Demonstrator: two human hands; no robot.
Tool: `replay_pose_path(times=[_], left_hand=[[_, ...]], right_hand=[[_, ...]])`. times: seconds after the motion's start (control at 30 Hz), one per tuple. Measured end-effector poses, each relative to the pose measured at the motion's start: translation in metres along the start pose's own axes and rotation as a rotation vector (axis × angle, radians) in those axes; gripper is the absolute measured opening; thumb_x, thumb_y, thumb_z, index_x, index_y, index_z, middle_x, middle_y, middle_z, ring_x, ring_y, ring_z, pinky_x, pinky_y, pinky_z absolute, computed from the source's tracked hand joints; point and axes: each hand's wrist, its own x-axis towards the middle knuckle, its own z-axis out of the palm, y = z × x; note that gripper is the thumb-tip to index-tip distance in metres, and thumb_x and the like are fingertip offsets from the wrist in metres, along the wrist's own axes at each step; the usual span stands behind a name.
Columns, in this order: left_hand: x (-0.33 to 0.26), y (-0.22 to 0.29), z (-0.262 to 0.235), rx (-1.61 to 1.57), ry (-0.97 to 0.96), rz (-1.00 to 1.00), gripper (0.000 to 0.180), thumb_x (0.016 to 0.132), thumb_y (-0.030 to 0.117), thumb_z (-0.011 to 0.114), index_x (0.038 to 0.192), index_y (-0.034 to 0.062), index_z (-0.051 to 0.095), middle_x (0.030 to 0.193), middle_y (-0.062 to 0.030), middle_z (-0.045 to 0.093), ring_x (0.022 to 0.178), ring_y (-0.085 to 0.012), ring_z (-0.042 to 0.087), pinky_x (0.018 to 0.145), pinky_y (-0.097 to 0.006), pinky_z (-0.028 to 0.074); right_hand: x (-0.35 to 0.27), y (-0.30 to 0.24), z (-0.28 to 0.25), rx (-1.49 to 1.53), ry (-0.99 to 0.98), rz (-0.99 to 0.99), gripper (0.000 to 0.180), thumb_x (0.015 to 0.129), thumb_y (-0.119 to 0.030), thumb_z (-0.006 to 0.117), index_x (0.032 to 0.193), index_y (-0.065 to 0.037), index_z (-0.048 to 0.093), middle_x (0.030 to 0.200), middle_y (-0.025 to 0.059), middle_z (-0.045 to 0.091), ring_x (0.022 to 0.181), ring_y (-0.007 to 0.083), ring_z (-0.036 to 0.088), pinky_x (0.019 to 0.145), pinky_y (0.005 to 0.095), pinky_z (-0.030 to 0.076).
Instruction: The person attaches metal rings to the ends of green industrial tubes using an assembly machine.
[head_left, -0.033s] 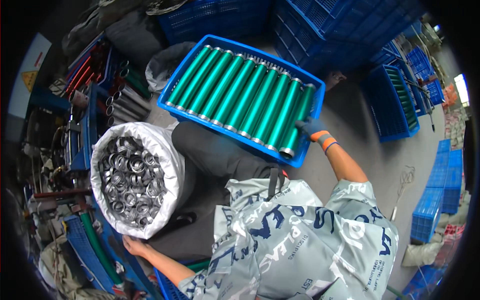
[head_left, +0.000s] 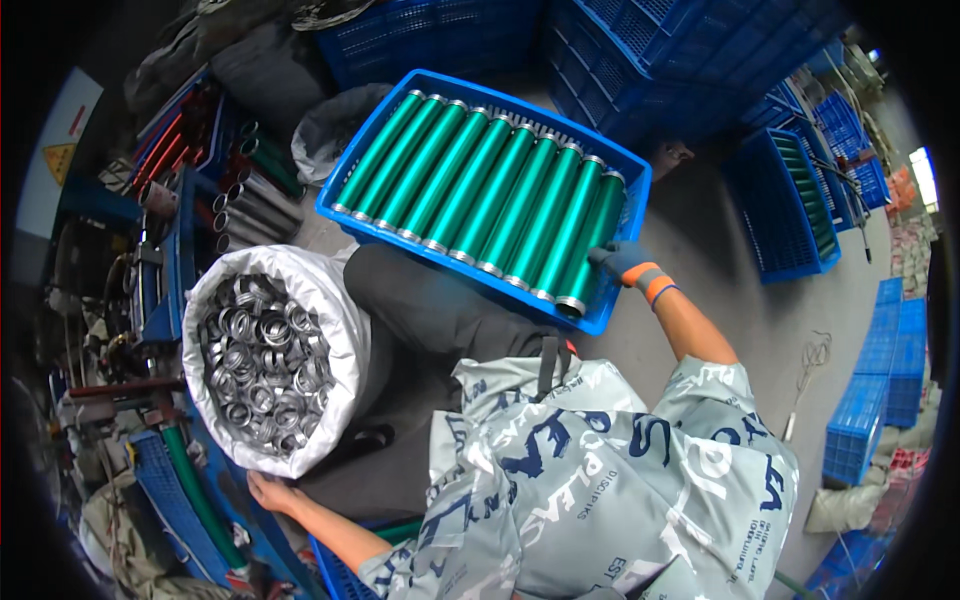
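A blue crate [head_left: 400,88] holds a row of shiny green tubes [head_left: 450,180] with silver ring ends. My right hand [head_left: 622,262], in a grey-blue glove with an orange cuff, reaches over the crate's right side. Its fingers are closed on the rightmost green tube [head_left: 597,235], around the middle of its length. That tube lies beside the others, its near end close to the front wall. At lower left, my bare left hand [head_left: 270,491] is by the bottom edge of a white sack [head_left: 345,330] full of loose metal rings [head_left: 265,350]; its fingers are too dim to read.
Blue crates [head_left: 650,90] are stacked behind. Another blue crate [head_left: 770,215] with green tubes stands at right, with more crates [head_left: 870,390] below it. Bare silver tubes [head_left: 262,205] lie left of the sack. A long green tube [head_left: 198,490] rests at lower left.
The rightmost green tube has shifted slightly left toward the row, with my right hand still on it. My left hand has barely moved.
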Motion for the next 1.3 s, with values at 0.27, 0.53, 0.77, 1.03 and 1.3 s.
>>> replay_pose_path(times=[0.27, 0.53, 0.77, 1.03, 1.3], left_hand=[[-0.006, 0.002, 0.001, 0.076, 0.021, 0.030, 0.038, 0.092, 0.019, 0.065, 0.124, -0.0016, 0.062, 0.117, -0.0131, 0.065, 0.101, -0.0261, 0.062, 0.082, -0.039, 0.052], [-0.012, 0.007, 0.005, 0.217, 0.051, 0.148, 0.039, 0.094, 0.019, 0.063, 0.120, -0.0105, 0.063, 0.118, -0.0212, 0.066, 0.099, -0.0265, 0.064, 0.086, -0.036, 0.052], [-0.004, 0.003, 0.004, 0.230, 0.055, 0.134, 0.039, 0.094, 0.018, 0.061, 0.119, -0.0116, 0.063, 0.121, -0.0219, 0.065, 0.105, -0.0277, 0.063, 0.094, -0.036, 0.049], [-0.009, 0.005, 0.003, 0.322, 0.062, 0.204, 0.039, 0.094, 0.019, 0.060, 0.119, -0.0111, 0.063, 0.122, -0.0219, 0.065, 0.108, -0.0286, 0.063, 0.097, -0.035, 0.047], [-0.009, 0.001, -0.002, 0.313, 0.060, 0.202, 0.038, 0.094, 0.020, 0.063, 0.117, -0.0098, 0.065, 0.119, -0.0213, 0.067, 0.106, -0.0277, 0.064, 0.095, -0.034, 0.049]], right_hand=[[0.005, -0.009, 0.044, 0.302, 0.033, 0.033, 0.086, 0.084, -0.050, 0.069, 0.141, 0.006, 0.038, 0.112, 0.0222, 0.066, 0.091, 0.0304, 0.070, 0.078, 0.0412, 0.056], [0.026, 0.019, 0.062, 0.321, 0.203, -0.100, 0.089, 0.078, -0.046, 0.076, 0.135, 0.012, 0.039, 0.120, 0.0283, 0.064, 0.107, 0.0387, 0.065, 0.091, 0.0410, 0.053], [0.009, 0.018, 0.062, -0.067, -0.054, -0.023, 0.088, 0.080, -0.052, 0.072, 0.136, 0.008, 0.039, 0.115, 0.0285, 0.065, 0.104, 0.0408, 0.066, 0.089, 0.0430, 0.053], [-0.013, -0.025, 0.049, -0.633, 0.277, -0.749, 0.059, 0.084, -0.036, 0.061, 0.135, -0.008, 0.052, 0.136, 0.0179, 0.054, 0.125, 0.0374, 0.052, 0.103, 0.0453, 0.044], [-0.006, -0.033, 0.072, -0.578, 0.084, -0.887, 0.051, 0.085, -0.032, 0.060, 0.130, -0.009, 0.058, 0.138, 0.0149, 0.052, 0.132, 0.0379, 0.044, 0.109, 0.0471, 0.037]])
